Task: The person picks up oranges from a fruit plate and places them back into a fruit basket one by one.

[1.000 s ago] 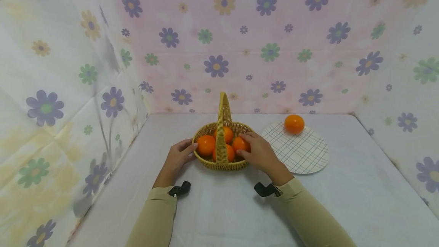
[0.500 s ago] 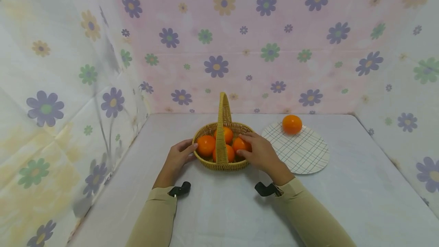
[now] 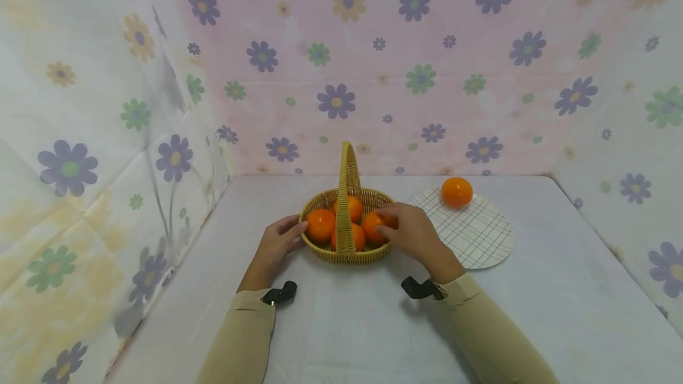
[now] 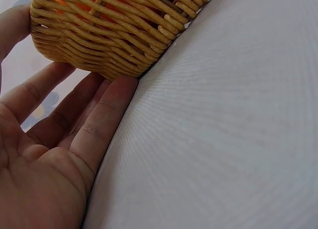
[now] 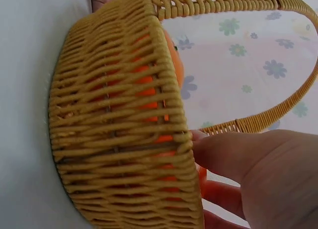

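A woven wicker basket [image 3: 349, 258] with a tall arched handle stands on the table, holding several shiny oranges [image 3: 321, 225]. At its left end my left hand [image 3: 274, 246] touches the wall, fingers fairly straight, as the left wrist view shows. My right hand [image 3: 418, 233] is at the basket's right end, thumb and fingers spread about the rightmost orange [image 3: 375, 228], which lies inside the basket. In the right wrist view the thumb reaches over the rim, and the wicker hides most of the oranges. Contact between right fingertips and orange is unclear.
Right of the basket lies a white plate [image 3: 477, 236] with a dark grid pattern. Another orange [image 3: 456, 192] sits at its back edge. White cloth covers the table [image 3: 331, 325], and flowered curtains [image 3: 373, 76] enclose the back and sides.
My right hand has drawn slightly right, showing more of the rightmost orange, which stays in the basket. On the plate, the orange shifted a little left, then back right. The left hand is still.
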Motion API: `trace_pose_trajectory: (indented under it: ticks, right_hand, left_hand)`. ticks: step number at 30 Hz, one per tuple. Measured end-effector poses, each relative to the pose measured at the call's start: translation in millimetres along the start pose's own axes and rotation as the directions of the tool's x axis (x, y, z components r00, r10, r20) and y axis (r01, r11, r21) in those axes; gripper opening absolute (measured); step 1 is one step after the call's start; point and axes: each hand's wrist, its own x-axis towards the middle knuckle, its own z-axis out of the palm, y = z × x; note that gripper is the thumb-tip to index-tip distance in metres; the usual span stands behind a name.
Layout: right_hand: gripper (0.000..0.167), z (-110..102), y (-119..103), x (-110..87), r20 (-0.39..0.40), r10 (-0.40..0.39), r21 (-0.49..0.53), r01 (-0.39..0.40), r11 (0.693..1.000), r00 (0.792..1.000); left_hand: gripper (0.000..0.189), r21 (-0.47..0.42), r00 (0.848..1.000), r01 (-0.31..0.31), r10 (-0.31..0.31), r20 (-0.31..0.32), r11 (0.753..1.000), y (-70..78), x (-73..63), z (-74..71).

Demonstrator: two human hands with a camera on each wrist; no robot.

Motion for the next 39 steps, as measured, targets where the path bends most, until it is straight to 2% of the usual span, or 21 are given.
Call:
trace_pose_trajectory:
  ticks: [7, 11, 19, 23, 27, 30, 35, 39]
  right_hand:
    - [0.041, -8.1, 6.0, 2.3, -0.048, 0.003, 0.014, -0.002, 1.0, 0.999]
    - [0.045, -14.3, 11.1, 3.4, -0.067, 0.036, 0.021, -0.035, 0.999, 0.997]
    - [0.055, -31.3, 36.2, 14.6, -0.177, 0.029, -0.156, -0.058, 0.986, 0.984]
    - [0.068, -40.1, 53.9, 20.7, -0.205, 0.089, -0.239, -0.138, 0.961, 0.975]
    - [0.083, -47.7, 71.1, 27.8, -0.23, 0.135, -0.352, -0.212, 0.912, 0.964]
    - [0.093, -50.3, 83.6, 33.9, -0.23, 0.178, -0.4, -0.259, 0.879, 0.957]
    - [0.105, -51.7, 99.4, 40.2, -0.209, 0.279, -0.341, -0.338, 0.877, 0.937]
    - [0.107, -52.3, 107.5, 41.7, -0.166, 0.319, -0.313, -0.357, 0.88, 0.933]
  left_hand:
    - [0.071, 0.004, 1.0, 0.003, -0.003, -0.002, 1.0, 0.7, -0.3, -0.4]
    - [0.071, -0.011, 1.0, 0.007, -0.007, -0.011, 1.0, 0.3, -0.2, 0.6]
    - [0.068, -0.02, 1.0, -0.003, 0.003, -0.014, 1.0, 0.5, 0.6, 0.0]
    - [0.068, -0.045, 1.0, 0.001, -0.002, -0.011, 0.999, -1.0, 1.5, -0.1]
    - [0.068, -0.031, 1.0, -0.002, 0.001, -0.009, 1.0, -0.7, -0.3, 0.4]
    - [0.068, -0.009, 1.0, -0.003, 0.003, -0.019, 1.0, -0.1, -2.1, 0.3]
    - [0.066, -0.015, 1.0, -0.008, 0.008, -0.007, 1.0, -0.5, -1.9, 0.1]
    - [0.065, -0.023, 1.0, -0.012, 0.012, 0.004, 1.0, -0.7, -1.2, 1.5]
